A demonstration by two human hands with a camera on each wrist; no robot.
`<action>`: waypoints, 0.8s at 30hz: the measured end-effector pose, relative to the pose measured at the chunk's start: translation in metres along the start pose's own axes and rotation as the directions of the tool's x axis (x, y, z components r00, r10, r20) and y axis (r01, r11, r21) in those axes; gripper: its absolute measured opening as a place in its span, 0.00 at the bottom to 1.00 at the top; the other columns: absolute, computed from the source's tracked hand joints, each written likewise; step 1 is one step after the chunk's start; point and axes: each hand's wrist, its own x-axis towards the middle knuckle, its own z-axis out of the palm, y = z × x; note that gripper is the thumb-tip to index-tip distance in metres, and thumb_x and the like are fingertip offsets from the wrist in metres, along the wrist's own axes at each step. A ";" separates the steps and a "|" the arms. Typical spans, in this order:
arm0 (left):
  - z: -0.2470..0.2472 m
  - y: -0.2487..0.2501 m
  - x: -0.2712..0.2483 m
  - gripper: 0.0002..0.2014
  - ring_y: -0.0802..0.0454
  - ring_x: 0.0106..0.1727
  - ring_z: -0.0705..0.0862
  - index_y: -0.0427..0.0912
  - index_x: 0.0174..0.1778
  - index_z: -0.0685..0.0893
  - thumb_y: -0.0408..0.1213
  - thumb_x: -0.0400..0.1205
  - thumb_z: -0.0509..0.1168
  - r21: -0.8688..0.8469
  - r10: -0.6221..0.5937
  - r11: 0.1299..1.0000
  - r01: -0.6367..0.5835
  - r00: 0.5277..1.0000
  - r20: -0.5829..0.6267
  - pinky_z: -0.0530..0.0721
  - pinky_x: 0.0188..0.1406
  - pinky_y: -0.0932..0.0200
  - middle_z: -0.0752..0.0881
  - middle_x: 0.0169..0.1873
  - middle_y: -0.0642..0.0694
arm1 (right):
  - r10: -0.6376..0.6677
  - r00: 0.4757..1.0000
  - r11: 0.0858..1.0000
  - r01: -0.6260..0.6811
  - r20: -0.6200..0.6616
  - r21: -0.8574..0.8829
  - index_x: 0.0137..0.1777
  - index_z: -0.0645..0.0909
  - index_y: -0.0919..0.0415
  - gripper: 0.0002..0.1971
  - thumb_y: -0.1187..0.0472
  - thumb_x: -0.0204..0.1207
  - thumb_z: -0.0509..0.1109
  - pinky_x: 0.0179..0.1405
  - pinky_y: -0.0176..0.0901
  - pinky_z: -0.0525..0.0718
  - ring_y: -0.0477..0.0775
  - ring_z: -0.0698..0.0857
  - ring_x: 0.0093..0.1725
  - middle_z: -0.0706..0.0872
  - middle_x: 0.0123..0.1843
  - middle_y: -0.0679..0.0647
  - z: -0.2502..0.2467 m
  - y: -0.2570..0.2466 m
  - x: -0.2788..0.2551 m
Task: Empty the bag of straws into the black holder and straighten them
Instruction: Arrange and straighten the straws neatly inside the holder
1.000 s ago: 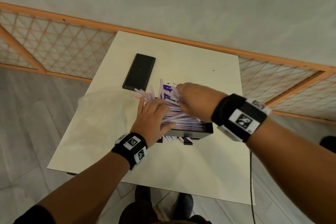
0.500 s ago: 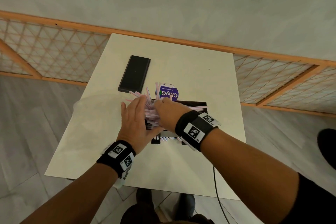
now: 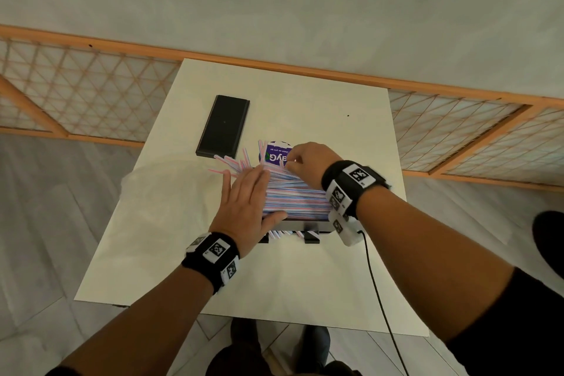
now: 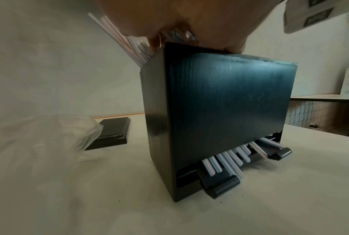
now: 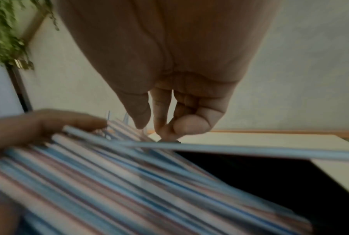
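Note:
The black holder stands mid-table, heaped with pink, blue and white straws lying lengthwise. Several straw ends fan out past its left end. My left hand lies flat on the left ends of the pile, fingers straight. My right hand is at the far rim with thumb and fingers curled together on the straws there. In the left wrist view the holder's front wall fills the frame, and straws poke out of its bottom slot. The clear bag lies limp on the table to the left.
A black lid lies on the far left of the white table. A round purple-labelled item stands just behind the holder. A black cable hangs from my right wrist. A wooden lattice rail runs behind the table.
My right hand went from the far side to beside my left hand at the left end, then back to the far rim. The left hand stayed flat on the straws' left ends.

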 end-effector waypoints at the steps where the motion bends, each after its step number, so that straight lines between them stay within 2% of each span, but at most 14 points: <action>1: 0.000 0.000 0.002 0.43 0.38 0.82 0.70 0.37 0.84 0.67 0.69 0.82 0.57 0.016 0.007 1.000 -0.007 1.000 -0.003 0.53 0.86 0.30 0.71 0.82 0.38 | -0.005 1.000 1.000 0.005 0.022 -0.001 0.61 0.87 0.59 0.16 0.50 0.87 0.64 0.55 0.44 0.78 0.56 0.84 0.57 0.86 0.57 0.54 0.003 -0.001 0.004; 4: -0.005 0.003 0.007 0.49 0.38 0.85 0.67 0.36 0.87 0.61 0.69 0.80 0.62 0.082 0.033 0.996 -0.030 0.999 -0.031 0.51 0.86 0.29 0.67 0.85 0.37 | 0.002 1.000 0.999 -0.003 0.025 0.041 0.59 0.88 0.58 0.16 0.48 0.85 0.66 0.57 0.48 0.83 0.56 0.85 0.54 0.87 0.54 0.54 0.013 -0.007 0.012; 7: -0.012 0.007 0.014 0.48 0.38 0.86 0.66 0.38 0.88 0.62 0.68 0.81 0.63 0.129 0.097 0.987 -0.093 0.995 -0.026 0.53 0.86 0.26 0.65 0.86 0.37 | 0.011 1.000 0.999 -0.012 0.022 0.029 0.59 0.87 0.56 0.12 0.54 0.83 0.67 0.55 0.47 0.84 0.57 0.87 0.53 0.89 0.54 0.55 0.019 -0.015 0.015; 9: -0.013 0.007 0.018 0.45 0.38 0.86 0.67 0.38 0.88 0.64 0.67 0.82 0.61 0.144 0.117 0.983 -0.118 0.993 0.010 0.53 0.86 0.27 0.67 0.86 0.38 | 0.004 1.000 1.000 -0.003 0.024 -0.005 0.59 0.86 0.55 0.10 0.59 0.82 0.66 0.52 0.44 0.81 0.57 0.85 0.52 0.87 0.53 0.54 0.021 -0.017 0.018; 11: -0.010 0.006 0.021 0.44 0.38 0.85 0.69 0.37 0.87 0.66 0.68 0.83 0.58 0.154 0.086 0.984 -0.094 0.995 0.060 0.54 0.86 0.28 0.71 0.83 0.38 | 0.016 1.000 0.996 -0.015 -0.015 0.084 0.54 0.87 0.53 0.07 0.60 0.81 0.68 0.47 0.41 0.77 0.54 0.83 0.47 0.84 0.48 0.51 0.021 -0.015 0.019; 13: -0.008 0.003 0.021 0.44 0.39 0.82 0.72 0.37 0.85 0.67 0.68 0.83 0.55 0.155 0.054 0.986 -0.067 0.995 0.088 0.55 0.87 0.29 0.75 0.80 0.38 | 0.020 0.997 0.981 -0.004 -0.081 0.192 0.46 0.87 0.52 0.04 0.58 0.79 0.70 0.45 0.41 0.79 0.52 0.85 0.45 0.86 0.44 0.48 0.015 -0.011 0.014; 15: -0.006 0.002 0.020 0.42 0.39 0.79 0.75 0.38 0.82 0.71 0.68 0.83 0.51 0.150 0.049 0.987 -0.064 0.994 0.100 0.57 0.86 0.29 0.78 0.77 0.38 | 0.002 0.992 0.966 0.032 -0.129 0.258 0.45 0.88 0.54 0.05 0.56 0.79 0.71 0.48 0.44 0.83 0.50 0.86 0.46 0.89 0.45 0.47 0.006 -0.007 0.007; 18: -0.004 0.000 0.021 0.40 0.39 0.77 0.77 0.38 0.79 0.75 0.68 0.83 0.51 0.146 0.054 0.987 -0.069 0.993 0.103 0.61 0.85 0.30 0.80 0.74 0.39 | -0.076 0.966 0.953 0.143 -0.246 0.266 0.48 0.88 0.54 0.07 0.55 0.82 0.69 0.53 0.47 0.86 0.49 0.87 0.47 0.90 0.47 0.47 -0.012 -0.009 -0.009; 21: -0.004 -0.002 0.025 0.41 0.40 0.77 0.76 0.40 0.79 0.74 0.70 0.82 0.51 0.134 0.052 0.988 -0.071 0.989 0.139 0.61 0.85 0.32 0.79 0.74 0.40 | -0.149 0.906 0.941 0.253 -0.397 0.225 0.51 0.83 0.52 0.07 0.53 0.85 0.65 0.47 0.45 0.86 0.45 0.85 0.41 0.89 0.46 0.45 -0.035 -0.018 -0.027; 24: -0.005 -0.005 0.027 0.41 0.40 0.76 0.76 0.41 0.79 0.73 0.71 0.82 0.51 0.138 0.068 0.986 -0.090 0.985 0.161 0.62 0.85 0.33 0.79 0.73 0.41 | -0.258 0.875 0.941 0.324 -0.409 0.101 0.54 0.80 0.53 0.07 0.52 0.87 0.62 0.39 0.44 0.83 0.48 0.84 0.36 0.88 0.43 0.47 -0.053 -0.029 -0.049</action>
